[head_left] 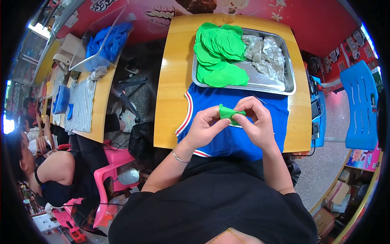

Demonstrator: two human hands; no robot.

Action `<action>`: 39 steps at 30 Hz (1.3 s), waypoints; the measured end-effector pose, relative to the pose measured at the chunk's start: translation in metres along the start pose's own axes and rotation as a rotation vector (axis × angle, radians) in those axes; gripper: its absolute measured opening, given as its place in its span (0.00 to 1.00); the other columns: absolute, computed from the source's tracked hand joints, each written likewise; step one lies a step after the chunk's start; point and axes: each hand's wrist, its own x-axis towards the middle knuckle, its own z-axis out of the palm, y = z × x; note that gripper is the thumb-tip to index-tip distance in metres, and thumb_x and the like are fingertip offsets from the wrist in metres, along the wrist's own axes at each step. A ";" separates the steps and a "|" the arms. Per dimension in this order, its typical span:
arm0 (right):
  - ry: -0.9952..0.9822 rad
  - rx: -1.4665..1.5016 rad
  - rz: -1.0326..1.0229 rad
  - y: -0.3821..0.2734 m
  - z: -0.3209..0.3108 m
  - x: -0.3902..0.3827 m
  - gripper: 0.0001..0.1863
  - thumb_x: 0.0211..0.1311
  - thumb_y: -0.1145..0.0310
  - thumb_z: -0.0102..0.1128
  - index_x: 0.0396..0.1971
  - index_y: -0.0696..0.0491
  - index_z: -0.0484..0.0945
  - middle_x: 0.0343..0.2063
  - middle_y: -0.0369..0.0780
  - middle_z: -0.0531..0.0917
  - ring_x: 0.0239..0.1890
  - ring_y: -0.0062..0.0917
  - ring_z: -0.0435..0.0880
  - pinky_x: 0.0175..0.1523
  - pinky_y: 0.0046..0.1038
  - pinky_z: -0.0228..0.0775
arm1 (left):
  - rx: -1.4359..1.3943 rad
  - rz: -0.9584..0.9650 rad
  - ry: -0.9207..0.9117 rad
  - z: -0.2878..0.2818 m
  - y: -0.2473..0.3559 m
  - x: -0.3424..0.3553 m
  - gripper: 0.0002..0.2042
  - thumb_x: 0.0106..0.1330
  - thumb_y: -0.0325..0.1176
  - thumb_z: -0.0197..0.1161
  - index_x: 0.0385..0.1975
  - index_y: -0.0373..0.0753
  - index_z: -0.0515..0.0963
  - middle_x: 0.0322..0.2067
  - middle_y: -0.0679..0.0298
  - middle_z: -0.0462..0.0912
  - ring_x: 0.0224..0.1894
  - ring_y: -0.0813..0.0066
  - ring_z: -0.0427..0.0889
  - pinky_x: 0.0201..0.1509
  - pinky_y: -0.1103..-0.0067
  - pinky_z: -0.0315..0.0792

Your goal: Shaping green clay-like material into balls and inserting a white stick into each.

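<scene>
The piece point(226, 113) is green, the garment point(225, 142) blue with red-and-white striped trim point(190, 107).

We look down from the wearer's head through a wide fisheye lens (straight edges bow toward its rim), facing forward over a wooden table point(172, 77). The left hand point(204, 128) and right hand point(258, 122) sit close below us; the black shirt point(211, 207) is nearest, a red wall point(317, 28) farther off.
</scene>
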 end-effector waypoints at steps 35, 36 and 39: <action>-0.045 0.495 0.289 0.027 0.004 -0.003 0.08 0.61 0.67 0.54 0.26 0.52 0.68 0.25 0.31 0.72 0.27 0.15 0.69 0.30 0.18 0.60 | -1.125 -0.264 -0.020 0.014 -0.020 -0.004 0.09 0.64 0.38 0.56 0.40 0.42 0.74 0.33 0.69 0.74 0.26 0.85 0.67 0.27 0.88 0.60; -0.046 0.495 0.289 0.027 0.003 0.000 0.08 0.61 0.67 0.54 0.26 0.52 0.68 0.25 0.31 0.72 0.27 0.15 0.69 0.30 0.18 0.60 | -1.052 -0.267 0.053 0.013 -0.021 -0.003 0.09 0.65 0.37 0.56 0.40 0.42 0.74 0.33 0.69 0.75 0.26 0.85 0.67 0.27 0.88 0.60; 0.236 -0.055 0.045 0.021 0.002 0.007 0.09 0.53 0.77 0.57 0.35 0.58 0.75 0.34 0.40 0.78 0.35 0.23 0.77 0.39 0.22 0.67 | -0.765 -0.212 0.075 0.005 -0.017 -0.002 0.08 0.65 0.33 0.55 0.41 0.41 0.74 0.33 0.68 0.75 0.26 0.86 0.68 0.26 0.89 0.62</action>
